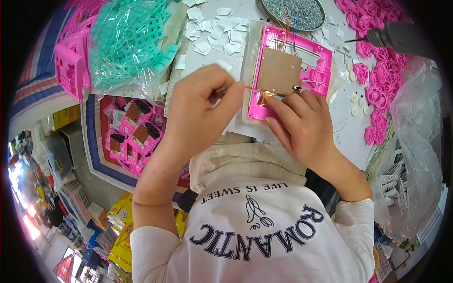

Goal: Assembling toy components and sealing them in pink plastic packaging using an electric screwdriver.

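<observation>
The pink frame (292,70) lies on the counter (347,129), light, stiff, with fragile wires. Left hand (200,113) pinches a thin tool at the frame's lower edge; right hand (304,125) presses fingertips there. Best held by its rim.

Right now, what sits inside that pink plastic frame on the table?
A brown rectangular board fills the pink plastic frame, with thin coloured wires at its top. Whatever lies beneath the board is covered.

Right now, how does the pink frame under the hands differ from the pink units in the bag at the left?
The pink frame lies alone on the white table, with thin coloured wires; the pink units are piled together, no wires visible. The frame looks larger. Both hands touch the frame; none touches the units. Both carry a brown board.
</observation>
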Motion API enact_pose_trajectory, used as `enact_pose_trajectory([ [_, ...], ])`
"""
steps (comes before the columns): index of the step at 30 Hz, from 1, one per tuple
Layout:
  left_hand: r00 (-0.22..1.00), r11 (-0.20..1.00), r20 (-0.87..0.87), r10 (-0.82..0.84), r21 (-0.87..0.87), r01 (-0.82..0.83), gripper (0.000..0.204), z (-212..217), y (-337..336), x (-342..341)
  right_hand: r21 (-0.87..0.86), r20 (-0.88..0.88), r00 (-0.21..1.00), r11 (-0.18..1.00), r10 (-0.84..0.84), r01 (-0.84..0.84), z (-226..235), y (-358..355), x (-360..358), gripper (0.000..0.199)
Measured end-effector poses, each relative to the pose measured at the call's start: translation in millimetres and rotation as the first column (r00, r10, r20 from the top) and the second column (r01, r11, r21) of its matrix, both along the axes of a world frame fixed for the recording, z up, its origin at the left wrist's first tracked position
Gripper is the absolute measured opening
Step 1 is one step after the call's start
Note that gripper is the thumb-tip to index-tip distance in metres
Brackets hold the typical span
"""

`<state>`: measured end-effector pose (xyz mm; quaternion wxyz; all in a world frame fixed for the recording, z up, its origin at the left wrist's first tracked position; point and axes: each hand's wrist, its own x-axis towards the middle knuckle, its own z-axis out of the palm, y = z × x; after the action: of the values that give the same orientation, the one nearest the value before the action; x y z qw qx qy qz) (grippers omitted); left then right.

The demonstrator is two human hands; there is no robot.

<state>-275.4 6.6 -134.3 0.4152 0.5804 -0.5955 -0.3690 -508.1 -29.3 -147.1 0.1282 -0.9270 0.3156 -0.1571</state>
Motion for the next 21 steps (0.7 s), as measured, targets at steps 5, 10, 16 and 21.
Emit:
enact_pose_trajectory([
  [5,0.999,0.994,0.007,-0.034,-0.101,0.035,0.016,0,-21,-13,0.016,-0.097,0.995,1.000,-0.016,0.018,4,8,2,0.056],
  [10,0.947,0.999,-0.320,0.024,-0.022,-0.032,0.016,-12,-22,-18,0.062,-0.206,0.977,0.997,0.062,-0.050,7,5,-1,0.059],
  [16,0.755,0.949,-0.653,0.056,0.270,0.163,0.020,-16,-17,-11,0.214,-0.105,0.984,0.970,0.142,-0.117,12,-9,-9,0.050],
  [21,0.772,0.986,-0.635,0.032,0.148,0.081,0.016,-15,-7,-28,0.154,0.004,0.998,0.986,0.061,-0.061,5,-3,-13,0.045],
])
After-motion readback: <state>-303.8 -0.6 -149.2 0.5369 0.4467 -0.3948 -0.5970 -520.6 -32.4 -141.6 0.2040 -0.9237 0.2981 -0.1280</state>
